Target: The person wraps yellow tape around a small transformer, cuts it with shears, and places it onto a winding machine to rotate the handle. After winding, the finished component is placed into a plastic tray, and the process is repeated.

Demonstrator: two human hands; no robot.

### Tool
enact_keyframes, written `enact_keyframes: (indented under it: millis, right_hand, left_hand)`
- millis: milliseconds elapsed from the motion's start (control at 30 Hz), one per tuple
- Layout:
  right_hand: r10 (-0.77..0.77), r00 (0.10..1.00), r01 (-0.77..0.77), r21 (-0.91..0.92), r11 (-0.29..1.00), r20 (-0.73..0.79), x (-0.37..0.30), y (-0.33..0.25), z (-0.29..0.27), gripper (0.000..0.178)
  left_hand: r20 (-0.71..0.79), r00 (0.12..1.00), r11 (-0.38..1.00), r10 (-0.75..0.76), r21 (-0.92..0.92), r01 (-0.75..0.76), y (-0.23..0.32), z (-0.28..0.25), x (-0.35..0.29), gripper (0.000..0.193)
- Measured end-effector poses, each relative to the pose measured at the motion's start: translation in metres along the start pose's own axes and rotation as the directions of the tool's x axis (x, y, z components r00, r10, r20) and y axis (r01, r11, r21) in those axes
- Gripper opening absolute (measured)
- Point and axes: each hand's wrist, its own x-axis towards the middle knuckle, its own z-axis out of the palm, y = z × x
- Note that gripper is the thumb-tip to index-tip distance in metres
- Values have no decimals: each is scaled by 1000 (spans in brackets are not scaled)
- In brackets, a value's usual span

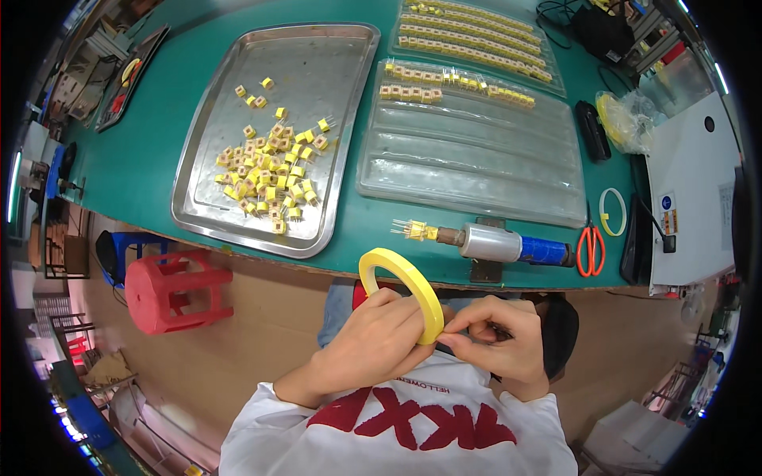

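Observation:
In front of my chest, my left hand (381,333) is closed around a roll of yellow tape (401,270), its fingers passing through the ring. My right hand (500,337) pinches at the roll's lower right edge with thumb and forefinger, where the tape's end seems to be. A small dark patch shows inside the right palm, too shaded to make out. Just beyond the hands lies a silver and blue cylindrical tool (492,242) on a dark stand. Yellow-wrapped coil bobbins with metal pins (417,230) sit at its left tip.
A metal tray (317,246) at the left holds a heap of small yellow coils (270,170). Clear plastic trays (476,159) with rows of coils lie farther back. Orange-handled scissors (590,250) and a pale ring (613,212) lie right. A red stool (159,293) stands below the table edge.

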Motion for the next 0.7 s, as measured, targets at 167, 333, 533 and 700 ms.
enact_keyframes:
  millis: [167, 333, 533, 700]
  right_hand:
    - [20, 1000, -20, 0, 1000, 17, 0, 3, 1, 16]
    - [-335, 938, 345, -153, 926, 92, 7, 13, 2, 22]
    - [-338, 940, 327, -182, 927, -35, 6, 13, 5, 21]
    - [-179, 981, 174, -63, 983, -72, 7, 10, 8, 19]
  left_hand:
    - [0, 1000, 999, 1, 48, -1, -1, 1, -1, 28]
    - [31, 990, 989, -135, -59, 136, 5, -5, 2, 29]
    - [6, 958, 950, -288, -128, 286, 6, -9, 1, 29]
    - [-10, 995, 994, -101, -47, 100, 2, -5, -1, 29]
